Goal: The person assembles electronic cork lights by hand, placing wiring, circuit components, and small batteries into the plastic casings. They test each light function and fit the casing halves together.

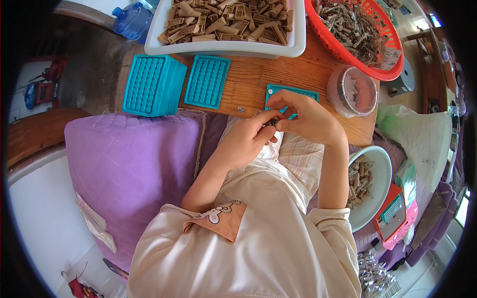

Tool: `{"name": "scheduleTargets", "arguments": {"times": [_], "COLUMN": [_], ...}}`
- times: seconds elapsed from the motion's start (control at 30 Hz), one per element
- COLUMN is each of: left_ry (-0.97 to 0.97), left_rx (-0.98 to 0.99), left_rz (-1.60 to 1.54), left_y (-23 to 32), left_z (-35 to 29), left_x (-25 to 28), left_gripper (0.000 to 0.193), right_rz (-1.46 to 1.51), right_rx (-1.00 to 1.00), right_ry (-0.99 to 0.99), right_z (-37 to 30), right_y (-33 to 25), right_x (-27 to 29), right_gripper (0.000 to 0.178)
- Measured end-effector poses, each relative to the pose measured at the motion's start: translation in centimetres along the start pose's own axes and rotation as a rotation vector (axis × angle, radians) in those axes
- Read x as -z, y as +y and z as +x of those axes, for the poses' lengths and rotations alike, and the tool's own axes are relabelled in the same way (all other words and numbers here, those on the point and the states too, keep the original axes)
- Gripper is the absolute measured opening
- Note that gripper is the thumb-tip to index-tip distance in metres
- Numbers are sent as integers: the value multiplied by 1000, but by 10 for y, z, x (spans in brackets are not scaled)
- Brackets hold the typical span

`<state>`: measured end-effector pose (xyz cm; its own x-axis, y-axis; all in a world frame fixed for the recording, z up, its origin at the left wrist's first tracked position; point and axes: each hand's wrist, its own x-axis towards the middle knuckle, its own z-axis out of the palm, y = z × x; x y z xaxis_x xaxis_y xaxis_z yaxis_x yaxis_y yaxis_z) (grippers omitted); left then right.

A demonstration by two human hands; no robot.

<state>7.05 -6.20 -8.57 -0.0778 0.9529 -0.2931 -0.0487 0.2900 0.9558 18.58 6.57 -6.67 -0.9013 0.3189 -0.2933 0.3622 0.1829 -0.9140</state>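
My left hand (247, 140) is closed, its thumb and fingers pinching a small dark part (272, 121) whose kind I cannot make out. From the right, my right hand (314, 118) meets it with bent fingers, the thumb and fingertips at the same part. Both hands are over my lap at the table's near edge. Just beyond my right hand lies a teal tray (301, 91), partly hidden by it. A tiny grey piece (241, 110) rests on the table left of the hands.
A white bin (226, 48) of tan plastic pieces and a red basket (343, 54) of metallic strips stand on the wooden table (248, 74). Teal trays (149, 84) are stacked at left, beside another teal tray (207, 81). At right are a clear tub (338, 94) and a pale bowl (382, 184) of parts.
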Motion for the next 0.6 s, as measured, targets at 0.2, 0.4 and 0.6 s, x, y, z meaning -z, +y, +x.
{"name": "scheduleTargets", "arguments": {"times": [0.2,0.4,0.6], "left_ry": [91,174,163], "left_rx": [72,17,74], "left_rz": [-540,-686,-709], "left_y": [-4,-6,-5], "left_z": [8,21,23], "left_x": [35,43,38], "left_gripper": [22,20,20], "right_rz": [-108,-658,-1115], "right_rx": [199,556,275], "right_ry": [141,715,478], "right_z": [45,149,205], "right_y": [-17,-34,-47], "right_x": [13,6,-1], "right_gripper": [31,16,20]}}
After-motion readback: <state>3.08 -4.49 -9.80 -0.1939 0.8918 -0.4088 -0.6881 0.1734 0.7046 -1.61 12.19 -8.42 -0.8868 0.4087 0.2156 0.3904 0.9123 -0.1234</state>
